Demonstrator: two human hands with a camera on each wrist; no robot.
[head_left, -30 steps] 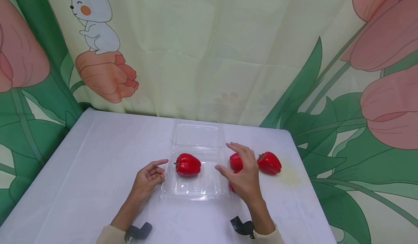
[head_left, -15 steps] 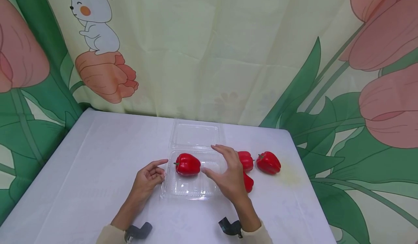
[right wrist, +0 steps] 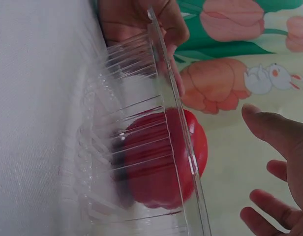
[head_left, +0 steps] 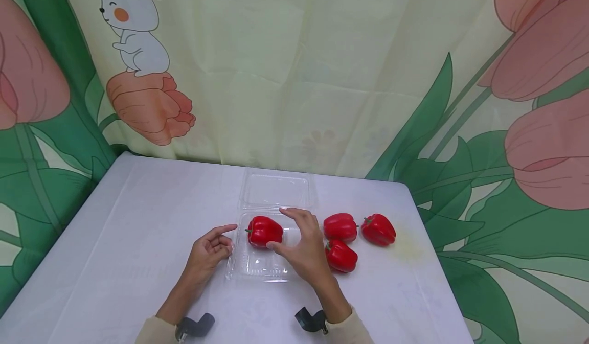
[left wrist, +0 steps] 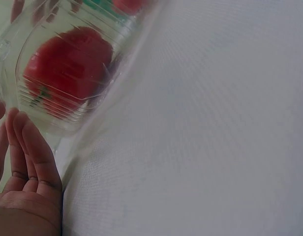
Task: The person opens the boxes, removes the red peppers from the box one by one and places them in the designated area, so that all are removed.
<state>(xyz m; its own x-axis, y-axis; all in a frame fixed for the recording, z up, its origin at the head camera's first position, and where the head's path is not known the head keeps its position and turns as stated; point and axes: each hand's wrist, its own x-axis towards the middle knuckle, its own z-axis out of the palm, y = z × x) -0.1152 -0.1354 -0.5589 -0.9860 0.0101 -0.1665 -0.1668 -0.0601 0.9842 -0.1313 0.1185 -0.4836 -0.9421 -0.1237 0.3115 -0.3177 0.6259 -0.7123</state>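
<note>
A clear plastic clamshell container (head_left: 257, 270) lies with its lid folded back in the head view. One red bell pepper (head_left: 265, 231) rests inside, its green stem pointing left; the left wrist view shows this bell pepper (left wrist: 70, 69) through the ribbed wall. My left hand (head_left: 209, 249) pinches the container's left rim, index finger stretched out along it. Over the container's right half hovers my right hand (head_left: 303, 247), thumb and fingers spread, holding nothing. Its thumb tip is close to the pepper; whether they touch cannot be told. In the right wrist view, that hand (right wrist: 284, 167) stands above the rim.
Three more red bell peppers lie to the container's right: an upper pepper (head_left: 340, 227), a lower pepper (head_left: 341, 256) and a far right pepper (head_left: 379, 230). A white cloth covers the table (head_left: 115, 262). A printed curtain (head_left: 257, 78) hangs behind it.
My right hand has moved left from above the loose peppers to over the container, close to the pepper inside, uncovering the loose peppers. My left hand has stayed at the rim.
</note>
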